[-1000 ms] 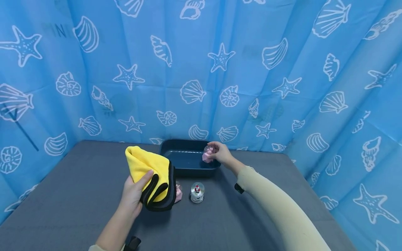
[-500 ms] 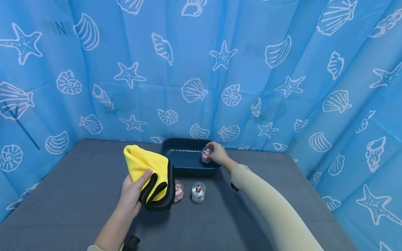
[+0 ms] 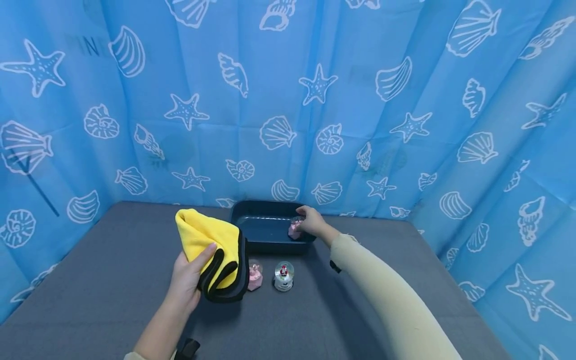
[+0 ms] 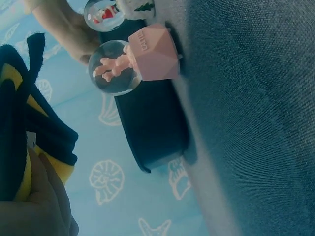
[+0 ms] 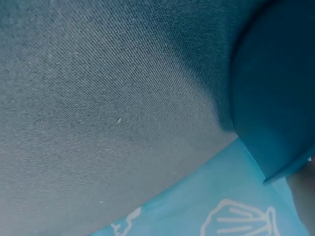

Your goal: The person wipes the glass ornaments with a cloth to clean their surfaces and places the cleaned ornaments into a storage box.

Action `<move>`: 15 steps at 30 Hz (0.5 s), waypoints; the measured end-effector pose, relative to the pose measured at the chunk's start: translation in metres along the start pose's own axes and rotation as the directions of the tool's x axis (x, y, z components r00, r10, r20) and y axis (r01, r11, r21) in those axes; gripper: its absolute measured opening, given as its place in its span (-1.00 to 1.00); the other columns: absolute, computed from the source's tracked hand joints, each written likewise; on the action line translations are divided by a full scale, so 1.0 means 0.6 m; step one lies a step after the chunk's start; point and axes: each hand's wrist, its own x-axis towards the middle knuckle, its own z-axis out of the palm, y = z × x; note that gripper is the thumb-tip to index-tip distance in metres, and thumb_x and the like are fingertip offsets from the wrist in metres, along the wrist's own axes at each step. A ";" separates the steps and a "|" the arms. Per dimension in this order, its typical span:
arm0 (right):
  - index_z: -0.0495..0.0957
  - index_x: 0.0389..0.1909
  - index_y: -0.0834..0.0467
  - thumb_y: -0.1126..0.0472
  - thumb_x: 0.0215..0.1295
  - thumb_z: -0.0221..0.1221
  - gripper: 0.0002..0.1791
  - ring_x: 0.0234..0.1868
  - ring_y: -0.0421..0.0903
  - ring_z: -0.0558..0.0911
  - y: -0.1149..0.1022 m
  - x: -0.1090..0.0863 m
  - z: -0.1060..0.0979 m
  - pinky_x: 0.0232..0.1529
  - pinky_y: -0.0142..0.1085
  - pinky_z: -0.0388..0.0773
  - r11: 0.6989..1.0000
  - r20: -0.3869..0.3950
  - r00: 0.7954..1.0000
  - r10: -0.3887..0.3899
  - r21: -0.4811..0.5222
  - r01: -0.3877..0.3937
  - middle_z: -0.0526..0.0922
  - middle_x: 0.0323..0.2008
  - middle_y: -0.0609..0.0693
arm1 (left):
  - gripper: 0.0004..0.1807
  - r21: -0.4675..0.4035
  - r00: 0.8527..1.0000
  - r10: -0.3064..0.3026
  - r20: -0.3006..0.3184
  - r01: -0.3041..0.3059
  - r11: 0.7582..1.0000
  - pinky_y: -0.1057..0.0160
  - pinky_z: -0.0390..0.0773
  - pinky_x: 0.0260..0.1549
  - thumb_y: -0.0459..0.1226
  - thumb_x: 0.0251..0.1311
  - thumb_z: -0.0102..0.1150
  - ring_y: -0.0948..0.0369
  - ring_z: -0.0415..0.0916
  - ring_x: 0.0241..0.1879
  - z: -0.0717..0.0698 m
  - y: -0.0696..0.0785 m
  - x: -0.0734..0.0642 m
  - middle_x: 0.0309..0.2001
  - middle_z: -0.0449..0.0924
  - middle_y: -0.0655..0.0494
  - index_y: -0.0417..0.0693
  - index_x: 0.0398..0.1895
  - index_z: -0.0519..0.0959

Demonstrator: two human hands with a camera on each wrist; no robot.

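My left hand (image 3: 183, 281) grips a folded yellow cloth (image 3: 206, 232) with black edging and a dark underside, held above the table. At the right end of the dark blue tray (image 3: 270, 247), my right hand (image 3: 315, 225) holds a pink snow globe (image 3: 294, 231) by its upper part, low inside the tray. A second pink snow globe (image 3: 254, 280) stands on the table just right of the cloth; its faceted base (image 4: 156, 53) shows well in the left wrist view. To its right is a white-based snow globe (image 3: 283, 281) with a small red figure inside.
The grey cloth-covered table (image 3: 112, 270) runs back to a blue curtain (image 3: 270, 100) printed with shells and starfish. In the right wrist view, the tray's outer wall (image 5: 270, 88) fills the right side.
My right hand has lowered the pink snow globe slightly into the tray and shifted a little left. My left hand with the cloth has drifted slightly left, uncovering more of the second pink globe.
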 end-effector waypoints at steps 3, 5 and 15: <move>0.27 0.34 0.33 0.48 0.22 0.22 -0.35 0.36 0.20 0.27 -0.001 -0.009 -0.013 0.25 -0.03 0.35 0.992 0.014 1.000 0.023 0.124 -0.025 0.29 0.35 0.27 | -0.50 0.001 1.000 -0.003 0.000 0.003 1.000 0.35 0.58 -0.14 -0.21 0.26 0.26 0.34 0.55 -0.20 0.000 0.002 -0.003 -0.16 0.47 0.22 -0.07 0.14 0.24; 0.26 0.35 0.33 0.49 0.23 0.21 -0.35 0.38 0.21 0.24 -0.002 -0.016 -0.022 0.26 -0.02 0.34 0.980 0.010 0.999 0.030 0.198 -0.031 0.25 0.37 0.27 | -0.51 -0.003 1.000 -0.002 0.002 0.002 1.000 0.35 0.57 -0.13 -0.20 0.27 0.26 0.33 0.55 -0.19 0.000 0.003 -0.004 -0.15 0.47 0.22 -0.06 0.13 0.24; 0.29 0.29 0.41 0.48 0.33 0.11 -0.49 0.29 0.22 0.37 -0.006 -0.071 -0.054 0.21 -0.02 0.40 0.922 -0.063 0.997 0.043 0.387 -0.015 0.30 0.31 0.34 | -0.54 -0.025 1.000 -0.006 0.013 0.007 1.000 0.38 0.56 -0.12 -0.20 0.27 0.26 0.35 0.54 -0.18 -0.005 0.011 -0.005 -0.17 0.47 0.25 -0.02 0.11 0.25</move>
